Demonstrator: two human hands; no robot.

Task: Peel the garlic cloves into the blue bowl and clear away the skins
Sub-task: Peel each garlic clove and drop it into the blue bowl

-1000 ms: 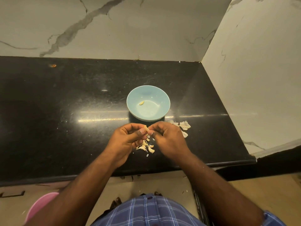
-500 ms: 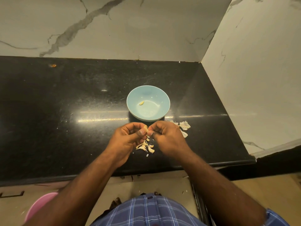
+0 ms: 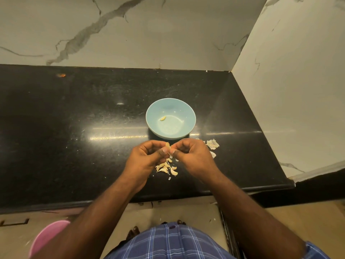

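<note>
**Both hands on one garlic clove, just in front of the blue bowl**

The left hand (image 3: 147, 157) and right hand (image 3: 192, 156) meet fingertip to fingertip above the black counter (image 3: 74, 137). Between them sits a single garlic clove (image 3: 168, 146), pale and partly hidden. The left hand's curled fingers and thumb pinch it from one side; the right hand's thumb and forefinger pinch it from the other. Whether skin remains on the clove cannot be told at this size.

The blue bowl (image 3: 186, 111) stands upright on the counter, just beyond the hands and apart from them. One peeled clove (image 3: 163, 118) lies inside it, left of centre on the sloping wall.

Directly below the hands, on the counter, lies a small heap of cloves and skins (image 3: 166, 169); the two cannot be separated by eye. A second patch of loose skins (image 3: 212, 143) lies to the right of the right hand, near the bowl's front edge.

Marble-patterned walls (image 3: 186, 34) close the counter at the back and right. A pink container (image 3: 46, 238) shows at floor level, lower left.
</note>
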